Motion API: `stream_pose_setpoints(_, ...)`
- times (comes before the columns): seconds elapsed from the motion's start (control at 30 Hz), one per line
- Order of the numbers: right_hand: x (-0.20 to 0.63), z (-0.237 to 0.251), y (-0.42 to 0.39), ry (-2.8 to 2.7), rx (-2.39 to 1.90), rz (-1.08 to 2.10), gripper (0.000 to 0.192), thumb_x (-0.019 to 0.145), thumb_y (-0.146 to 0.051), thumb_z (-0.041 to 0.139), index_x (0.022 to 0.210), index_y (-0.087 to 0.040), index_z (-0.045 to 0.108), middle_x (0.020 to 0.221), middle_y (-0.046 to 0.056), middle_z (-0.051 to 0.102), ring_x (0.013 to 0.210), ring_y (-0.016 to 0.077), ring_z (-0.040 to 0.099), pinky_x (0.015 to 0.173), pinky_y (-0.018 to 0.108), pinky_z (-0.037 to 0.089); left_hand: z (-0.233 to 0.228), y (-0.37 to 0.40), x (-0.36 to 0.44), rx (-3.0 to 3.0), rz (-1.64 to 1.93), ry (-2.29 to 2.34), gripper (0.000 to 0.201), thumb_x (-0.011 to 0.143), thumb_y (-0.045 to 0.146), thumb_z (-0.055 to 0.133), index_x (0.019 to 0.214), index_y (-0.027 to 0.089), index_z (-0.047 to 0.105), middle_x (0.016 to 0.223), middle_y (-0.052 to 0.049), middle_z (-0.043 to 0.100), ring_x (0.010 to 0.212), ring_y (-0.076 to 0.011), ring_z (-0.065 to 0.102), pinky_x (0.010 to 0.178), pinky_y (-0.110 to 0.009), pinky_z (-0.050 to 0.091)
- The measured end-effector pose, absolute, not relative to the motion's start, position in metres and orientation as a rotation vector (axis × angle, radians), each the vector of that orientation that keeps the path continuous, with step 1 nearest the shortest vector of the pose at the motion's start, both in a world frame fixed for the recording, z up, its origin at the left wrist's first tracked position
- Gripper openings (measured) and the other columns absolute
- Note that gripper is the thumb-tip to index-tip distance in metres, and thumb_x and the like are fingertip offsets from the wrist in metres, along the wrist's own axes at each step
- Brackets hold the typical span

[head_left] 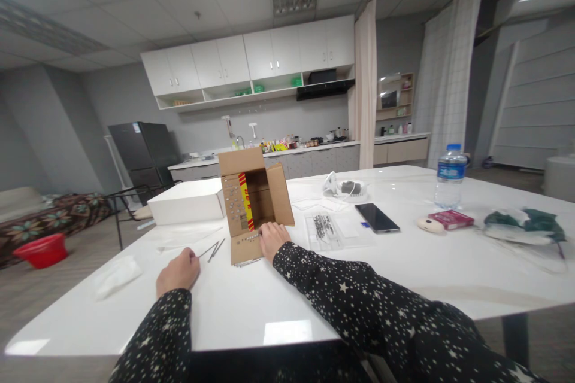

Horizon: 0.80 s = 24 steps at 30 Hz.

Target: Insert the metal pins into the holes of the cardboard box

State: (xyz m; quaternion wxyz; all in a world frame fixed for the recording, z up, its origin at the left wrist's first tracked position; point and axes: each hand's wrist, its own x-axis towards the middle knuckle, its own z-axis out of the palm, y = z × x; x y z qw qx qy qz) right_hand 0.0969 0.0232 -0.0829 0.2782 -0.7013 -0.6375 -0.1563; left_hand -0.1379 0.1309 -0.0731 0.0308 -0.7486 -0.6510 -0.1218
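An open cardboard box (276,191) stands on the white table, its opening towards me. Small metal heads dot its left flap and the flap lying at the front. My right hand (273,239) is closed over the front flap's right side, by the box's mouth. To the left, my left hand (178,271) is closed low over the table. A thin dark nail (208,249) sticks out from its fingertips; its gripped end is hidden. Beside it lies another nail (216,251). More thin metal pieces (248,263) lie along the front flap's near edge.
Right of the box is a clear plastic tray (322,231) of small metal parts, then a phone (377,218). Farther right are a water bottle (449,176), a pink box (450,219) and a green-and-white bundle (523,226). A white box (186,200) stands behind left; crumpled tissue (117,276) lies left.
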Motion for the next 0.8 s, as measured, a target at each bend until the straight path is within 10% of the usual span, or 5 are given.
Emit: stream_pose_setpoints(0.8,0.0959,-0.0803,0.0251,-1.685,-1.912,-0.426,0.012,0.090,-0.017,0.044,0.095,-0.016,0.055,0.095,0.009,0.060,0.091,0.0210,0.052,0.078,0.034,0.035,-0.0702,0.1269,-0.1361,-2.323,-0.377,-2.010,0.031,0.082,0.034,0.030,0.095,0.023,0.057,0.098,-0.015,0.068,0.085,-0.0293,0.064,0.069,-0.036,0.045)
